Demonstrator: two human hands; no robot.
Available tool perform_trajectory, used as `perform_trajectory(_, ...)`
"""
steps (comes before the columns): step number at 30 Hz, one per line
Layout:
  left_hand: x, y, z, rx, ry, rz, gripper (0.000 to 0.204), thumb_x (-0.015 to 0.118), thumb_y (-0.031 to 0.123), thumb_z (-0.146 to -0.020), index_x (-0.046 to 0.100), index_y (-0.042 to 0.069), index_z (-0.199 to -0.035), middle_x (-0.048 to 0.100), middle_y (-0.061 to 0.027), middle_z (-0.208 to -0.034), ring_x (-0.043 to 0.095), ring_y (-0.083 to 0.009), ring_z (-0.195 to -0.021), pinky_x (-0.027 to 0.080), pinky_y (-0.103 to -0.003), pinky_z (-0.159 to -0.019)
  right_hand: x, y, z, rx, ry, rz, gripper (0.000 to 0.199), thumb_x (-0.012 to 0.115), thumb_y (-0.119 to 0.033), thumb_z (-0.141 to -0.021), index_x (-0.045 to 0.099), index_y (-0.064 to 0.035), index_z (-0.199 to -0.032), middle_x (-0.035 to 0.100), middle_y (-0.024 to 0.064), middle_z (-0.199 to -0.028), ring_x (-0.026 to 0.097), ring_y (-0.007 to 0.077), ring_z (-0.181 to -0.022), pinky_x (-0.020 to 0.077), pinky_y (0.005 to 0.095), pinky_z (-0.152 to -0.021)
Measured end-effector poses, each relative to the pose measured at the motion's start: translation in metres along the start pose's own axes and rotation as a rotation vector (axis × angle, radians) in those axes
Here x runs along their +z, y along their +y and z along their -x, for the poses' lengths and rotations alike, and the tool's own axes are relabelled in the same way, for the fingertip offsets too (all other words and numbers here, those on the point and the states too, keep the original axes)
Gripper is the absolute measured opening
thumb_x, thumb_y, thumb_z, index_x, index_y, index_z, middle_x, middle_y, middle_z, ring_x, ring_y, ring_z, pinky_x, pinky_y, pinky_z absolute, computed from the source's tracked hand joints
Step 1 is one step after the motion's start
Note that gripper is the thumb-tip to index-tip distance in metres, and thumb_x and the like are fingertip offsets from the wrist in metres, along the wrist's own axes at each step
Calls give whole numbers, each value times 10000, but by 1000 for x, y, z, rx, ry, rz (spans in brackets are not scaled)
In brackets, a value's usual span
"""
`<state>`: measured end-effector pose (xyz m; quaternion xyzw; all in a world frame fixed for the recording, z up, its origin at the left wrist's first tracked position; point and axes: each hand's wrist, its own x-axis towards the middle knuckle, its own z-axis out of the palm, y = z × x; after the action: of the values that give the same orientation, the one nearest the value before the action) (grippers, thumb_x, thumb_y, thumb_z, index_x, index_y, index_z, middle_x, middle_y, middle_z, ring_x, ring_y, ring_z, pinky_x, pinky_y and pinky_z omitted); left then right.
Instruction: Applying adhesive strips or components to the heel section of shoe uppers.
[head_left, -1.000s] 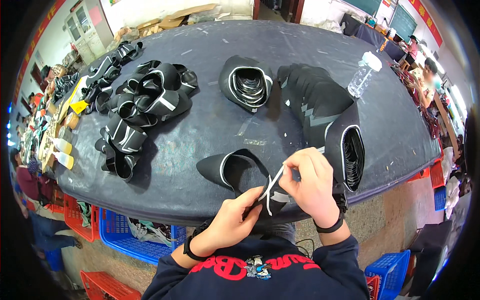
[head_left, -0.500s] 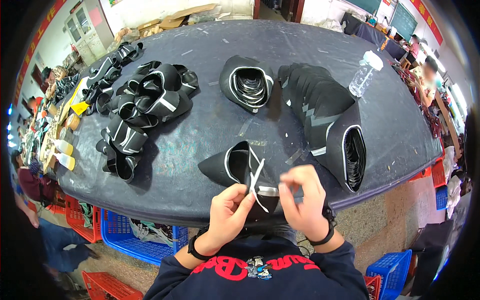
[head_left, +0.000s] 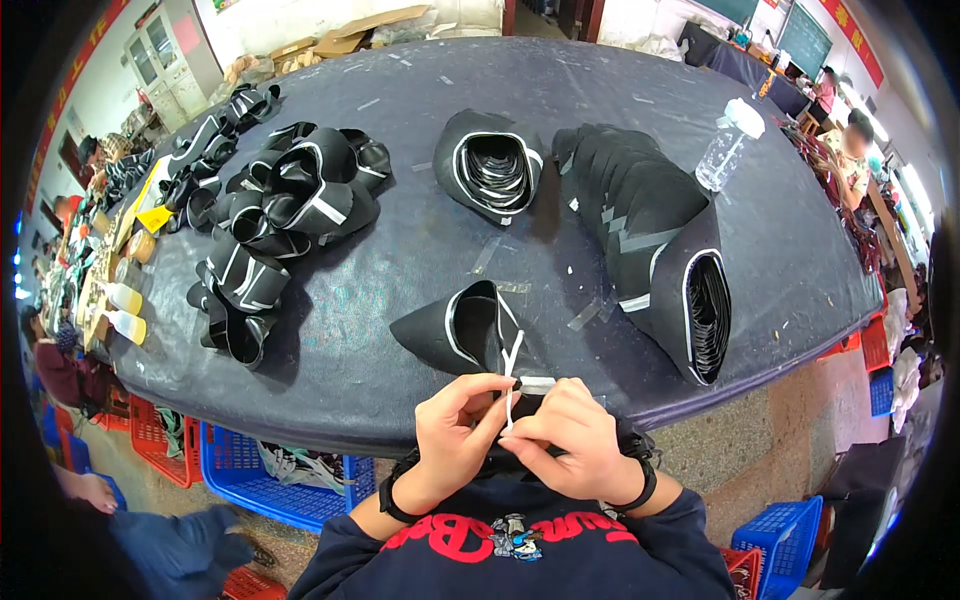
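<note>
Dark table stretching far ahead of both hands, strewn with black pieces: row ahead-right, heap ahead-left, bottle far right. Just beyond the fingertips, touching them, black upper, toe pointing left. Between the hands, white strip, near upright. Left hand and right hand equally near, both pinching strip, fingers pressed together.

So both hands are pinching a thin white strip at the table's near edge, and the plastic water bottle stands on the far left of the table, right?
Not quite: the head view shows the water bottle on the far right of the table. Both hands, left and right, do pinch the white strip.
</note>
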<state>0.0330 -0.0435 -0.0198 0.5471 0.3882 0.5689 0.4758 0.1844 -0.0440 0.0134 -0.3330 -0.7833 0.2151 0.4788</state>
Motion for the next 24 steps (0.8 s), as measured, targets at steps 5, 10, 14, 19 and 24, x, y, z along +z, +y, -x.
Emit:
perform_trajectory(5,-1,3,1,0,84,-33,91,619,-10,-857,631,-34,-944,668,-47,-789,607,-45,-704,461,-169,-586,-5,24,-3,322,93,-87,61,629,-42,-799,646,-11,-750,553,38,-644,492,119,-606,381,253,-570)
perform_trajectory(10,0,1,3,-67,69,65,92,618,-9,-860,627,-38,-947,668,-48,-802,601,-39,-701,459,-164,-585,1,27,-15,540,116,-246,68,665,-54,-801,683,-3,-843,466,-13,-642,404,46,-574,315,215,-525)
perform_trajectory(14,3,-3,4,-29,104,45,92,609,-20,-862,610,-49,-949,667,-60,-833,608,-47,-742,464,-164,-620,10,31,-16,608,147,-470,115,712,-69,-779,687,-7,-873,416,-38,-630,356,29,-565,284,207,-511)
perform_trajectory(19,2,-3,4,-53,137,125,65,595,-19,-873,578,-42,-930,664,-74,-859,613,-57,-773,463,-165,-647,18,30,-4,400,197,-544,98,690,18,-760,647,-33,-832,509,-4,-747,411,31,-582,323,194,-532)
perform_trajectory(24,2,-3,0,-28,187,126,46,591,-6,-881,550,-18,-896,649,-55,-847,592,-42,-742,445,-157,-613,16,31,-2,292,185,-413,126,721,-10,-724,621,-53,-789,538,20,-738,473,91,-633,376,224,-563)
